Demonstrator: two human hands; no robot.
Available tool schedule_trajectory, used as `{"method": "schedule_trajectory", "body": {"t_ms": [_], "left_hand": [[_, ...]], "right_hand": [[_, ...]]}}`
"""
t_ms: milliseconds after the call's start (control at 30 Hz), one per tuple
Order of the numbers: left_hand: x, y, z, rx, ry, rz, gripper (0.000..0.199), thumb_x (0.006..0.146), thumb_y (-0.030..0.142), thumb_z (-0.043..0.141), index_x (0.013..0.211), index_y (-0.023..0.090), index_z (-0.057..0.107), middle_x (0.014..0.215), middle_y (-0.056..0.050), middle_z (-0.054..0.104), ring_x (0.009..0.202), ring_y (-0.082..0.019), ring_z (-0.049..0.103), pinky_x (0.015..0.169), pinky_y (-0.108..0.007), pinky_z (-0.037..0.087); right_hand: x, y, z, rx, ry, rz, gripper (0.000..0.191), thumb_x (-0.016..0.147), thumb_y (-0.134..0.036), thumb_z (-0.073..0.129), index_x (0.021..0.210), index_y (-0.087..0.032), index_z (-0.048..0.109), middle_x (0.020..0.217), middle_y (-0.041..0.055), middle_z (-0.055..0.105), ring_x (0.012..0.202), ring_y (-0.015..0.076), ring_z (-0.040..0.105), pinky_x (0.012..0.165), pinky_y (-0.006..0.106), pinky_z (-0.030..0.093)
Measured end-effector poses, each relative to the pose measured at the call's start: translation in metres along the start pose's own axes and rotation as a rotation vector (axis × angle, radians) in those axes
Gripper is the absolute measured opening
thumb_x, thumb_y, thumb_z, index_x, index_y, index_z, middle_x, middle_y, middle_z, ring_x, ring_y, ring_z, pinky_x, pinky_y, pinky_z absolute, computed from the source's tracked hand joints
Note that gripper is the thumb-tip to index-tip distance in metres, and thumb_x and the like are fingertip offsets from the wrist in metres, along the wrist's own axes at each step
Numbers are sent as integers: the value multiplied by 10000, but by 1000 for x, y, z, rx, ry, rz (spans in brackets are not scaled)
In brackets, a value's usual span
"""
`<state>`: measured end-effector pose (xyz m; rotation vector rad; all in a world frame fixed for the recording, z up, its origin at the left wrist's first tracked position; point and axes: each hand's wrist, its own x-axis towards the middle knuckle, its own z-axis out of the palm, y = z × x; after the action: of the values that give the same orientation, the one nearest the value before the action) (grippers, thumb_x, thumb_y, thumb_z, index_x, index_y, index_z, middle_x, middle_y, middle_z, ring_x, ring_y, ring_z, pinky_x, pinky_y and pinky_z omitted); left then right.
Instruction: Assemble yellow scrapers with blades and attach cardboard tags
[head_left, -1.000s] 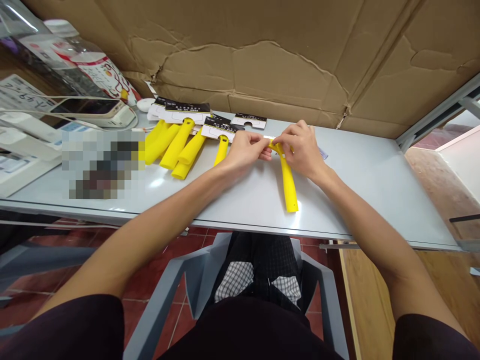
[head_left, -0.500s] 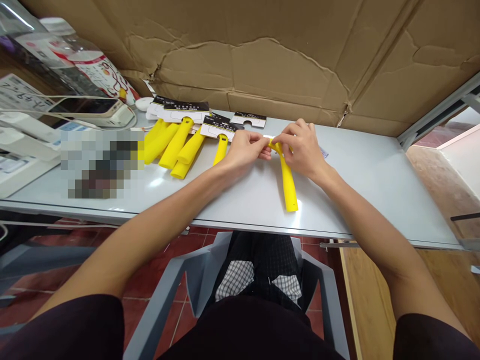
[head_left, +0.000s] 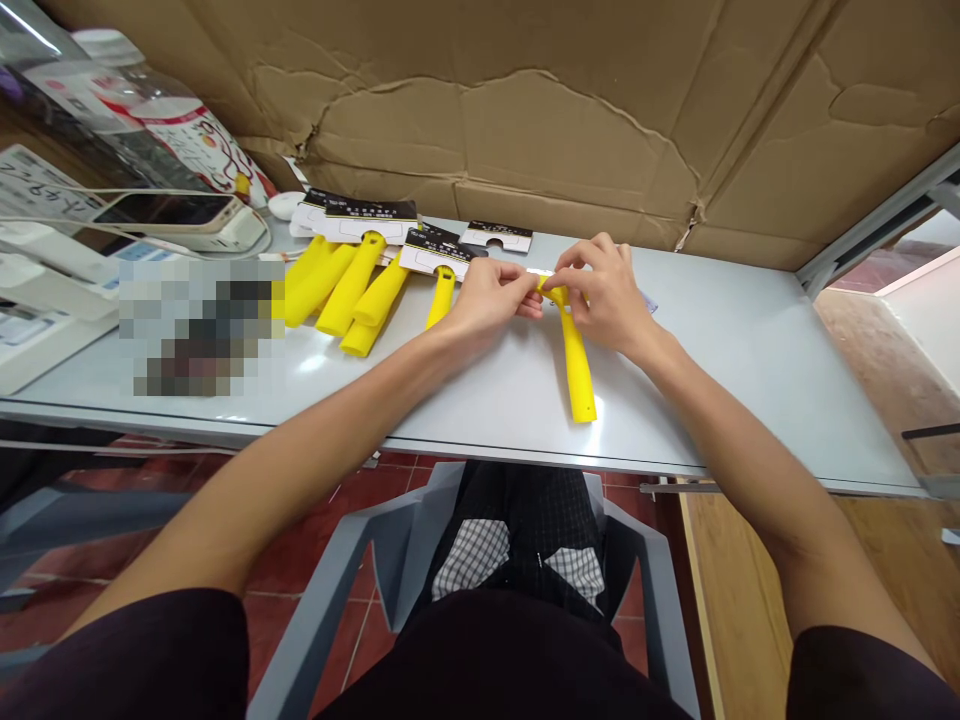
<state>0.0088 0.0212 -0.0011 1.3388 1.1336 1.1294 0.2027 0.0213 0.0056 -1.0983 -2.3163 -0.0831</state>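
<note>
A yellow rubber sleeve (head_left: 576,360) runs from between my hands toward the front of the white table (head_left: 712,390), and its lower end rests on the tabletop. My right hand (head_left: 604,300) pinches its upper end. My left hand (head_left: 487,302) meets that end from the other side, with a thin white strip (head_left: 540,272) showing at its fingertips. Left of my hands lie several more yellow sleeves (head_left: 350,285), some attached to white-and-black header cards (head_left: 367,222). The nearest is a narrow sleeve (head_left: 442,297). A separate card (head_left: 495,237) lies behind my hands.
Corrugated cardboard (head_left: 510,130) lines the back of the table. At the left stand a phone (head_left: 161,209), papers (head_left: 37,185) and a plastic package (head_left: 180,130), and a pixelated patch (head_left: 201,325) hides part of the table. A grey chair (head_left: 337,590) stands below.
My right fingers have shifted slightly on the sleeve's upper end. The view has moved a little, and the sleeves on the table have not visibly moved.
</note>
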Motion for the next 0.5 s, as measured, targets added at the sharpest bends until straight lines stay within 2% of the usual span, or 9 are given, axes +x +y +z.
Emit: {"method": "schedule_trajectory", "body": {"t_ms": [133,233,267,333,433,500], "left_hand": [[-1,2,0,-4,0,0,164,923,168,634,775,155,703,717,-57,720,633,-125,694,727,-285,658],[-1,3,0,4,9,-9,159,951,183,644,803,160,697,746,-64,733,657,-127,701,767,-293,662],[-1,3,-1,7,5,-8,164,960,191,645,807,160,696,758,-68,736,661,-128,703,775,-296,662],[-1,4,-1,12,-7,3,177,972,198,639,811,156,701,772,-71,739,662,-128,702,773,-297,660],[0,6,-1,12,-25,11,180,972,188,628,815,153,708,763,-60,737,649,-122,685,744,-289,652],[0,8,1,6,-27,-14,187,975,170,618,812,148,708,749,-53,728,626,-115,665,717,-283,643]], "right_hand": [[1,8,-4,60,80,80,253,1044,-203,511,1062,-266,755,1161,91,691,1161,337,606,1036,608,451],[0,21,-12,184,180,249,173,1026,-249,583,1086,-236,745,1121,104,727,1041,300,655,981,540,514],[0,24,-15,249,169,324,144,1007,-261,627,1076,-227,749,1071,102,745,964,283,669,932,513,538],[-1,28,-20,445,44,488,97,978,-288,701,1013,-215,755,960,94,762,803,244,672,798,451,568],[-2,25,-26,821,-200,709,113,954,-288,771,892,-200,735,875,101,761,625,177,618,587,352,521],[-2,21,-28,1005,-247,798,120,943,-216,778,842,-182,723,844,114,755,575,141,575,508,300,472]]}}
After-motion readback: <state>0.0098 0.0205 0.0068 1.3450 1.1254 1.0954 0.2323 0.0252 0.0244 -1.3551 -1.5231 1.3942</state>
